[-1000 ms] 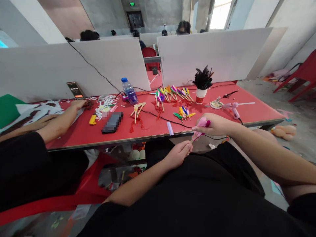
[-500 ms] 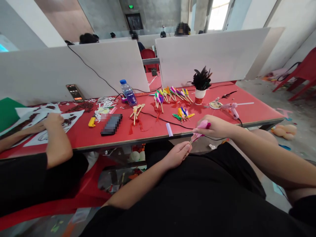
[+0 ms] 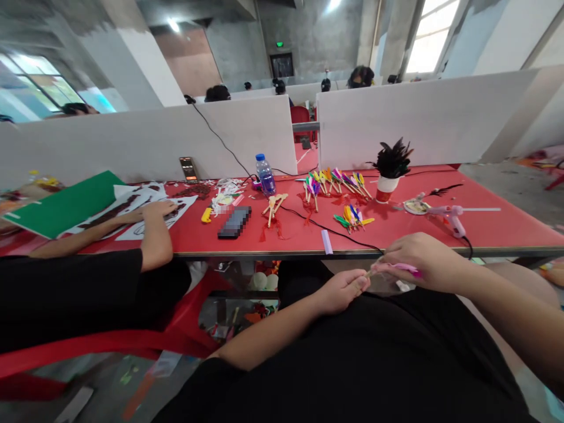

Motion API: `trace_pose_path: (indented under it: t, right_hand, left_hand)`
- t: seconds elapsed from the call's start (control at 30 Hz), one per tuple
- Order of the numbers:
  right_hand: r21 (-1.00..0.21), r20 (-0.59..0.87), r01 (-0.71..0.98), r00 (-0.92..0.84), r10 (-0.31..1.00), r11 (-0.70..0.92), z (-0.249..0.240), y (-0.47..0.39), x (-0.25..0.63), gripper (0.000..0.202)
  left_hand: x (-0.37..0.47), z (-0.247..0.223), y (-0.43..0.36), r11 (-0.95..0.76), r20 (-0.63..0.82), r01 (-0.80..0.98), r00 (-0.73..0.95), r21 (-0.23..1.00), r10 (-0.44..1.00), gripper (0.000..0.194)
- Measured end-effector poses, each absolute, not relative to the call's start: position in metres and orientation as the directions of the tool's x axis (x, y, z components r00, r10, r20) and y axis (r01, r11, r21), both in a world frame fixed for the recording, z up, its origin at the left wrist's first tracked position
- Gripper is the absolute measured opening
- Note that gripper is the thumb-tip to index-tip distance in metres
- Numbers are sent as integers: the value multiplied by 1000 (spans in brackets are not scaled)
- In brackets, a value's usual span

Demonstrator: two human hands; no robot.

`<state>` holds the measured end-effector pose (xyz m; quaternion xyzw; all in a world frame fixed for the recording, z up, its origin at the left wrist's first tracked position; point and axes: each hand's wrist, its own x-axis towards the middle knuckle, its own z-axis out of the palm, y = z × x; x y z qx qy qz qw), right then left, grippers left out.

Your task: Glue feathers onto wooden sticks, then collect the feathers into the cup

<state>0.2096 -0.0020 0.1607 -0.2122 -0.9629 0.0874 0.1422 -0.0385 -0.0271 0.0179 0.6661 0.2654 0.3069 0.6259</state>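
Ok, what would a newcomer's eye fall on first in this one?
Probably the black feathers standing in a red-and-white cup, toward the back of the red table, right of centre. Left of the cup, colourful feathers on sticks lie spread out. Nearer, just off the table's front edge, the left hand grips a thin stick and the right hand a pink feather.

Left fingers (image 3: 361, 284), right fingers (image 3: 391, 256) curled
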Motion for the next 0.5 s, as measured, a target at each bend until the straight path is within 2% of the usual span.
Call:
trace_pose_path:
  t: [0.17,0.33,0.5]
  right_hand:
    - [-172,211,373,-890,404,912,154,-11,208,32]
    - [-168,182,322,-919,351,932,159,-12,208,35]
    - [-117,230,277,-926,298,954,163,-17,207,34]
  left_hand:
    - [-41,16,-28,-74,51,5,676,997,735,60]
    - [-39,14,-28,-73,43,15,678,997,734,60]
    - [-39,19,-30,-124,69,36,664,992,744,62]
